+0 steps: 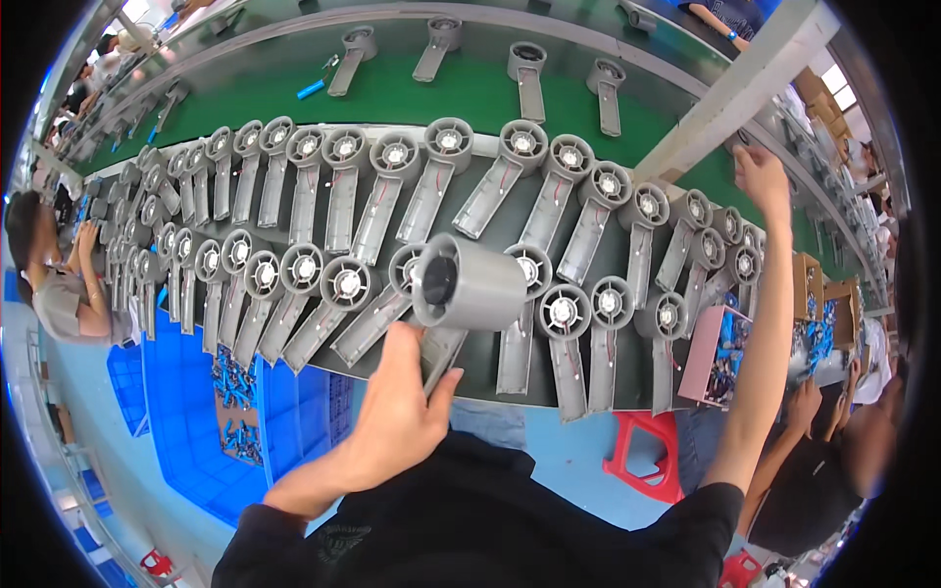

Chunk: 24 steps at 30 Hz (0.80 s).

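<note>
My left hand (400, 416) is closed round the handle of a grey handheld fan housing (482, 284). Its round head is tilted, with the dark opening turned to the left, and it hangs over the near row of housings. At far right my right arm is stretched out over the green conveyor belt (642, 152). My right hand (763, 178) has its fingers curled together near the belt's far rail, beside a small dark piece; what it grips, if anything, is too small to make out.
Two rows of grey fan housings (343, 284) with open handles cover the dark bench. More housings (529, 83) lie on the belt. A slanted metal post (730, 98) stands beside my right arm. Blue crates (196, 412), a pink box (708, 353), a red stool (642, 456) and co-workers are around.
</note>
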Motion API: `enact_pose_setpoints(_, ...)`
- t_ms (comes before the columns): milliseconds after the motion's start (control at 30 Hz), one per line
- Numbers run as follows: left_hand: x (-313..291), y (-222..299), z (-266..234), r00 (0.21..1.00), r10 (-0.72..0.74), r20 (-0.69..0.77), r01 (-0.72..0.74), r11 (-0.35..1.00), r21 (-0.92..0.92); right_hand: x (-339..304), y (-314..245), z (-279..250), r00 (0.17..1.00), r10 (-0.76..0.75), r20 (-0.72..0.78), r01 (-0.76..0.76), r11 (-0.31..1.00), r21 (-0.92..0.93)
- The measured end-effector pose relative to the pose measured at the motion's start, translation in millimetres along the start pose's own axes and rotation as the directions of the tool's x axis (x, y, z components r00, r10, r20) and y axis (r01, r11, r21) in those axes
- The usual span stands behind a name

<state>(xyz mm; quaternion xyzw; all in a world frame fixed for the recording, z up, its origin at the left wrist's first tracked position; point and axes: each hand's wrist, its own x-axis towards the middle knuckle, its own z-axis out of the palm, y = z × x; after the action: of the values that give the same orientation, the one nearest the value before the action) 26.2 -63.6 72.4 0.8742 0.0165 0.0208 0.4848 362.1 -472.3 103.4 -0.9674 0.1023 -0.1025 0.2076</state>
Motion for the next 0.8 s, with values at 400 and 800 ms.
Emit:
enact_pose_setpoints(400,-36.5,-2.7,42.0,0.989,0.138,-0.059,-0.147,0.964,-0.222,-343.9,-130.1,13.2,0.885,-0.206,0.418,-0.241,0.566,0.788)
enact_pose_setpoints(800,-40.8,-33.0,16.8,1.0,-0.014,-0.017,0.015,0.998,0.057,-153.8,-29.1,5.7,0.931,0.005,0.365,-0.211,0.823,0.527)
